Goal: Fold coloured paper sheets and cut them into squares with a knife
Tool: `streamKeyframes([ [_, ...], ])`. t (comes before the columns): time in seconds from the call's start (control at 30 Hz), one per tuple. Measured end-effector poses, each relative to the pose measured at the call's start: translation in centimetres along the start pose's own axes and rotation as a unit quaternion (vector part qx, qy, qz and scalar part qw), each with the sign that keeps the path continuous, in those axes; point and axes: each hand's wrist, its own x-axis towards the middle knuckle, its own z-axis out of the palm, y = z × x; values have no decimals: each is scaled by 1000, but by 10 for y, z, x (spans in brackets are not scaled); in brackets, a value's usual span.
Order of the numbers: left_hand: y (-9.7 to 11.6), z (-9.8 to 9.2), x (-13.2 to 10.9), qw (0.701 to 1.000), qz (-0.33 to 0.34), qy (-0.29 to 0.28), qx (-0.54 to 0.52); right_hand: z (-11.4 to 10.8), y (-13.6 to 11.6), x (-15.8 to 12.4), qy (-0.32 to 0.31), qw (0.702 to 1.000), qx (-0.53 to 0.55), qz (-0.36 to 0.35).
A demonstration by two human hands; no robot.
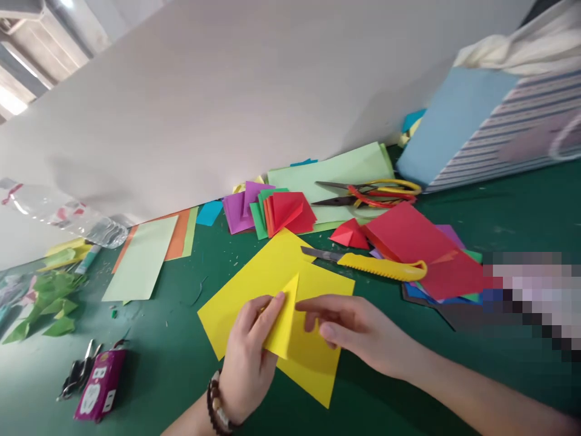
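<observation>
My left hand (pixel 254 351), with a beaded bracelet at the wrist, grips a folded piece of yellow paper (pixel 287 330) between thumb and fingers. Just to its right is my right hand (pixel 347 330), its fingers apart and the index fingertip close to the paper's edge; whether it touches I cannot tell. Beneath both hands, larger yellow sheets (pixel 318 381) lie overlapping on the table. A yellow utility knife (pixel 381 266) with its blade out lies beyond my right hand, the blade tip over the yellow sheets.
Scissors (pixel 367 192) lie on pale green paper (pixel 336 169) by the wall. Folded red pieces (pixel 290 212) and a red paper stack (pixel 426 248) are nearby. At left are a plastic bottle (pixel 68 212), green paper scraps (pixel 54 303) and a purple box (pixel 100 384). A striped bag (pixel 494 121) stands at right.
</observation>
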Motion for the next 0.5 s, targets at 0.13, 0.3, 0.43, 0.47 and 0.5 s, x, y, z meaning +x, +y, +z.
streamKeyframes([
  [0.13,20,7,2,982,65,-3,177,4,-7,3,4,998,66,20],
  [0.3,43,-5,25,997,5,-43,61,-9,-12,0,72,995,64,6],
  [0.43,47,-15,49,991,-74,-18,-111,-13,-16,-5,43,999,33,-8],
  [0.47,47,-15,52,986,-92,-21,-136,-14,-17,-6,34,999,25,-13],
  [0.5,46,-15,54,982,-107,-24,-153,-14,-17,-6,29,999,20,-16],
])
